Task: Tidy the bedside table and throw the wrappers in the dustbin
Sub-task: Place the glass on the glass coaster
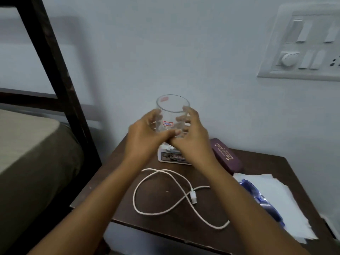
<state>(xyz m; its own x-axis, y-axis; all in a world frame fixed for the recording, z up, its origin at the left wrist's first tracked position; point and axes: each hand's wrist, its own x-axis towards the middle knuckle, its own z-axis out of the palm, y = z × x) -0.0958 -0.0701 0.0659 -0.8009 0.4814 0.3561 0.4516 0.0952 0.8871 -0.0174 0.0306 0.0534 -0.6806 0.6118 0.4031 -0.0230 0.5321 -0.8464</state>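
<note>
- Gripping a clear glass (172, 109), both hands close around its lower half: the left hand (145, 137) curls round the left side and the right hand (193, 137) round the right side.
- The two thumbs lie across the near face of the glass, low down, and meet there.
- The glass stands upright between the palms, mouth upward, its rim clear above the fingertips; a small red-edged sticker shows on its near wall.
- Directly below the hands sits a small white box (173, 157) at the back of the bedside table (114, 181). The hands hide the base of the glass, so whether it touches the box cannot be told.
- Nearer the camera, a white cable (193, 196) lies in loose loops on the dark tabletop, between the two forearms.
- A maroon case (226, 155) lies just right of the right wrist, set at an angle.
- Further right, a blue wrapper (261, 199) rests on a stack of white papers (279, 192) that overhangs the table's front right edge, well apart from both hands.
- A bed (27, 144) with a dark frame (60, 80) stands to the left, and a switchboard (303, 43) is fixed on the wall at upper right.
</note>
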